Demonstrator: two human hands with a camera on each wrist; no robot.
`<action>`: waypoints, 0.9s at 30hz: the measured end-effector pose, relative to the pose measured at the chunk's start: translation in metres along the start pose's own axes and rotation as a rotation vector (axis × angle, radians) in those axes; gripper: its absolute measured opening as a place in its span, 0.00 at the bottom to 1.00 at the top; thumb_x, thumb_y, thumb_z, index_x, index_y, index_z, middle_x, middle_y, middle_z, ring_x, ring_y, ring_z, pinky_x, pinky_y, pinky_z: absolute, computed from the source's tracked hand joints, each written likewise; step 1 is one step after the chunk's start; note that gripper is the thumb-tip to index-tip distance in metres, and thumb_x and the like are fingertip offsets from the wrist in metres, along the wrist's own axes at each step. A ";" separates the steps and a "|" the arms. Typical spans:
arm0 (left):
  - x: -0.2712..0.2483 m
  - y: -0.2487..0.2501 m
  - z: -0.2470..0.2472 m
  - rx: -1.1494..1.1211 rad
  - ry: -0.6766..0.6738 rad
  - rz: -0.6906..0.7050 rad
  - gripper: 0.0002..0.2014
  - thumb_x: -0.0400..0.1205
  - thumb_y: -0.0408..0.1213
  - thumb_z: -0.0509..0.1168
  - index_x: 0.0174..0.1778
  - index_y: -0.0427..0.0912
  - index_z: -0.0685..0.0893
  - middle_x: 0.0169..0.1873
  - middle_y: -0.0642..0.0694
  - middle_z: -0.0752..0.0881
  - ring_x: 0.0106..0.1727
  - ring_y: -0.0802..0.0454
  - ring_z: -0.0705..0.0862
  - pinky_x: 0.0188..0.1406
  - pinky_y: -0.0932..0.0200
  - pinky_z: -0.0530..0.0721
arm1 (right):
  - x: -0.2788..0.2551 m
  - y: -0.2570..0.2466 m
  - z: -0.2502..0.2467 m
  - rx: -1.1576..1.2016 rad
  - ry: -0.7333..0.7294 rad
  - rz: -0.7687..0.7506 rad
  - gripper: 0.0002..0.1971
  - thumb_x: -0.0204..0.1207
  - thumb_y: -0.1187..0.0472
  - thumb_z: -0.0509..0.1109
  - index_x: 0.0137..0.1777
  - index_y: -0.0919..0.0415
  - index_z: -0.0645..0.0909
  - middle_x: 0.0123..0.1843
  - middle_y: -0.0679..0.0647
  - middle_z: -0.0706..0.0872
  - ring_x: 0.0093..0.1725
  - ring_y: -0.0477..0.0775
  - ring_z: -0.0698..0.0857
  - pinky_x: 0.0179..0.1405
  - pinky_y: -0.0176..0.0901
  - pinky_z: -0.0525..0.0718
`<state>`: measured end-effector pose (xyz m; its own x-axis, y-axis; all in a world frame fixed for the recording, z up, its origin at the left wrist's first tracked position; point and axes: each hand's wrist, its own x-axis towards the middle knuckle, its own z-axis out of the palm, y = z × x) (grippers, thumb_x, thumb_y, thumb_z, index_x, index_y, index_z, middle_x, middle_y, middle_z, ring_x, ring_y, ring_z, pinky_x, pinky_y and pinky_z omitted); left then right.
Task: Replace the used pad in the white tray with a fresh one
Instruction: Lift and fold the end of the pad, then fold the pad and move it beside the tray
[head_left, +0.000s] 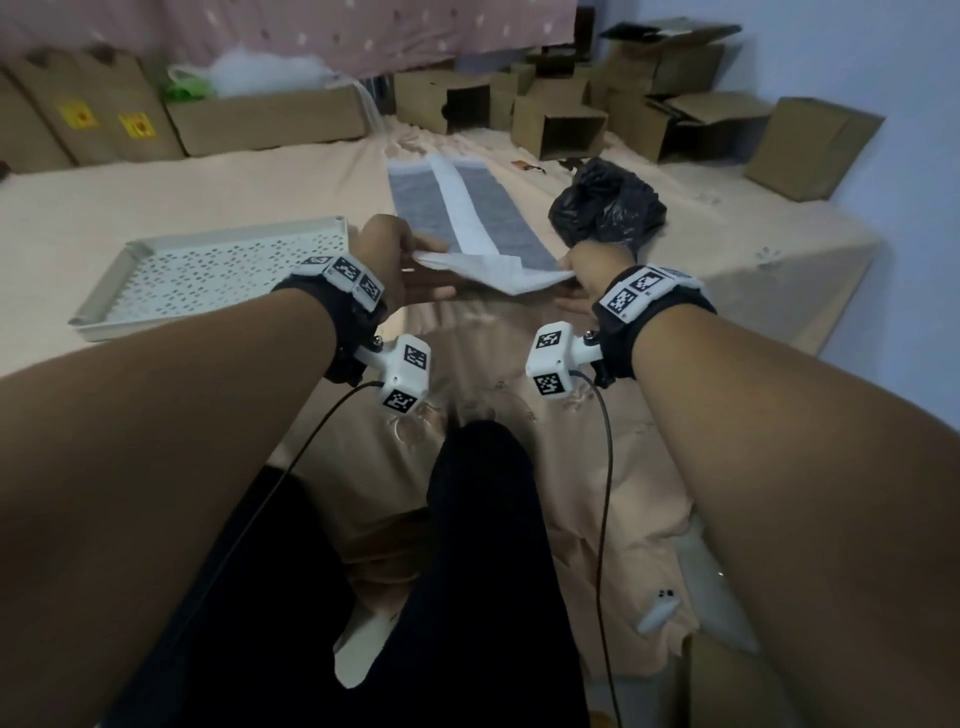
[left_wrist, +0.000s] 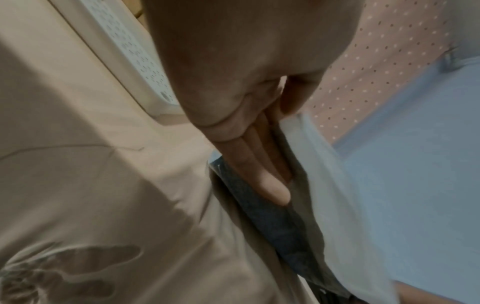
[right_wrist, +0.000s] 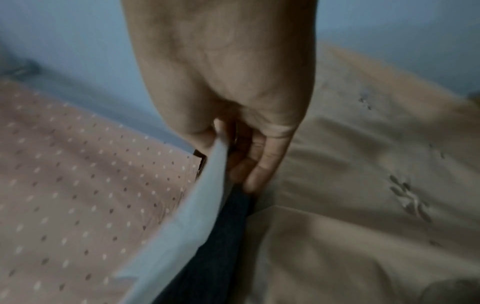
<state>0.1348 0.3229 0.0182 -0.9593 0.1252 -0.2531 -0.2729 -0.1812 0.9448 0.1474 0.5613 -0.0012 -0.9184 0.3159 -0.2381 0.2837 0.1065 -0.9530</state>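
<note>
Two hands are clamped on the near end of the fresh pad (head_left: 483, 228) — its long axis runs away from the person across the bed (head_left: 260, 171). The white tray (head_left: 104, 283) lies to the left, padless, nearest the left hand (head_left: 395, 260); the right hand (head_left: 587, 270) pinches the opposite corner.

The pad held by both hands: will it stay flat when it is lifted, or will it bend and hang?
The pad is probably floppy: its near edge sags and creases between the left hand and the right hand. It looks thin and folded, so probably light. Carried to the white tray, it would likely droop.
</note>
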 end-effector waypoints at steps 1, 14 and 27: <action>-0.002 0.003 0.000 -0.065 -0.049 -0.022 0.21 0.76 0.28 0.49 0.57 0.28 0.84 0.57 0.28 0.88 0.50 0.31 0.91 0.45 0.42 0.92 | -0.001 -0.005 0.000 0.181 0.028 0.036 0.03 0.82 0.65 0.62 0.52 0.63 0.76 0.53 0.60 0.83 0.50 0.60 0.88 0.43 0.48 0.90; 0.059 0.036 -0.009 0.561 0.060 0.213 0.03 0.79 0.34 0.74 0.44 0.37 0.89 0.32 0.41 0.87 0.26 0.46 0.85 0.22 0.58 0.86 | 0.025 -0.031 0.009 0.191 0.081 0.005 0.07 0.78 0.68 0.66 0.41 0.60 0.83 0.39 0.57 0.90 0.35 0.52 0.87 0.39 0.47 0.84; 0.157 0.075 -0.042 0.851 0.292 0.109 0.12 0.78 0.41 0.72 0.44 0.33 0.87 0.41 0.36 0.92 0.30 0.43 0.88 0.33 0.53 0.87 | 0.117 -0.090 0.046 -0.091 0.029 0.010 0.04 0.78 0.65 0.61 0.47 0.63 0.77 0.37 0.60 0.83 0.28 0.57 0.80 0.27 0.39 0.74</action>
<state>-0.0390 0.2876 0.0408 -0.9886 -0.1237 -0.0862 -0.1447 0.6190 0.7719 0.0018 0.5456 0.0478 -0.9072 0.3449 -0.2410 0.3183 0.1882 -0.9291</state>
